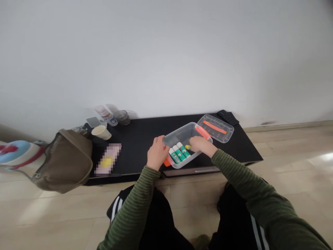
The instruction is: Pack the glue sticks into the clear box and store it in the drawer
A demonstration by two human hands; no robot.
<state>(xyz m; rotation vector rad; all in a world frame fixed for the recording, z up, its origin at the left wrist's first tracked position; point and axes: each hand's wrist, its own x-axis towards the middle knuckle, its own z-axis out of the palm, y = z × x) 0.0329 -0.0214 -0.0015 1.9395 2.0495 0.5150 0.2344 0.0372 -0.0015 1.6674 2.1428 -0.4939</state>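
A clear plastic storage box [173, 133] with orange clips stands uncovered on the black cabinet. My left hand [156, 152] is closed on its left end, with the thumb over the rim. Three green tubes with white caps, which look like glue sticks [179, 152], lie side by side in the box. My right hand [199, 143] reaches into the right part of the box, its fingers closed around a small yellow item [188, 147]. Most of that item is hidden by the fingers. The box's clear lid [220, 134], with an orange strip, lies just behind and to the right.
The black cabinet [140, 139] stands against a white wall. On its left are a paper cup [101, 132], a glass [122, 117], a spray can [106, 115], a blurred-out pink item [110, 156] and a brown bag [69, 159]. A dark keypad-like object [228, 117] lies at the back right.
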